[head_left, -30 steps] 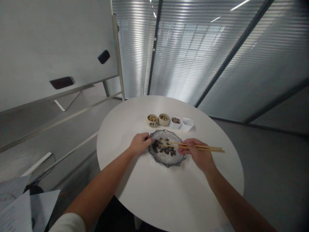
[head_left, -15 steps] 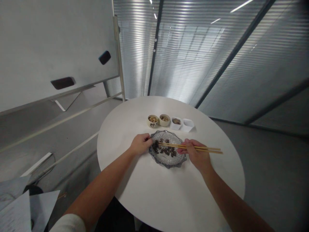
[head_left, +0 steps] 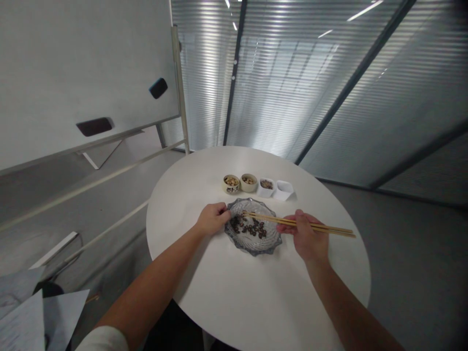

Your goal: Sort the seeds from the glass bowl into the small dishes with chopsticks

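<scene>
A scalloped clear glass bowl (head_left: 252, 247) stands on the round white table, with several dark brown beans (head_left: 259, 227) lying in it. My left hand (head_left: 214, 218) pinches the bowl's left rim between thumb and fingers. At the bowl's right side my right hand (head_left: 309, 235) holds a pair of wooden chopsticks (head_left: 334, 230). Their tips reach over the upper left part of the beans; whether a bean is between the tips is too small to tell.
Behind the bowl stand two round cups (head_left: 231, 184) (head_left: 249, 183) with pale pieces, a white dish (head_left: 265, 187) with brownish bits and another white dish (head_left: 284, 190). A whiteboard (head_left: 87, 63) is at the left, papers (head_left: 22, 321) at the lower left.
My right hand has moved to the right with the chopsticks, and their tips have shifted right and slightly up from the beans at the bowl's left side. My left hand stays on the rim.
</scene>
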`<state>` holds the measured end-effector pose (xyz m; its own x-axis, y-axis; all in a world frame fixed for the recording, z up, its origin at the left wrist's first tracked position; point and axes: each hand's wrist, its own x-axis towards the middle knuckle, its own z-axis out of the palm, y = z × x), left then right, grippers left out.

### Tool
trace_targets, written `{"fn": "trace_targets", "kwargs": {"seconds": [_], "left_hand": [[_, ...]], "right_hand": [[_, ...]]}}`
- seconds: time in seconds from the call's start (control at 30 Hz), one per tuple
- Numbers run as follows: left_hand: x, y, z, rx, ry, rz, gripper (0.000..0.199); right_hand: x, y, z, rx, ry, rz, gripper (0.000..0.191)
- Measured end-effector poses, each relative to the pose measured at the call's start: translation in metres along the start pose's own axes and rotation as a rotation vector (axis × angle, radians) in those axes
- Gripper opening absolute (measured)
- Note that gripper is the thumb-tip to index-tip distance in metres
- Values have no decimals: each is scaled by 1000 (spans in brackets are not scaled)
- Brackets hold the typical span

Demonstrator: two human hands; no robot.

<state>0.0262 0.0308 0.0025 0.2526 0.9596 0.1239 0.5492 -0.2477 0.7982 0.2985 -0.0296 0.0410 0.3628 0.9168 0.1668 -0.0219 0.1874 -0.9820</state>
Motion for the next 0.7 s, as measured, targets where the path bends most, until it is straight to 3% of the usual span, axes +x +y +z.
{"fn": "trace_targets", "kwargs": {"seconds": [0.23,0.47,0.7], "left_hand": [[0,1,0,2,2,-13,24],[1,-1,1,8,4,26,26],[1,-2,0,-6,0,23,26]], "right_hand": [[4,4,-8,3,37,-8,45],[-2,2,-6,-119,-175,23,52],[-2,-5,7,-90,-199,28,54]]}}
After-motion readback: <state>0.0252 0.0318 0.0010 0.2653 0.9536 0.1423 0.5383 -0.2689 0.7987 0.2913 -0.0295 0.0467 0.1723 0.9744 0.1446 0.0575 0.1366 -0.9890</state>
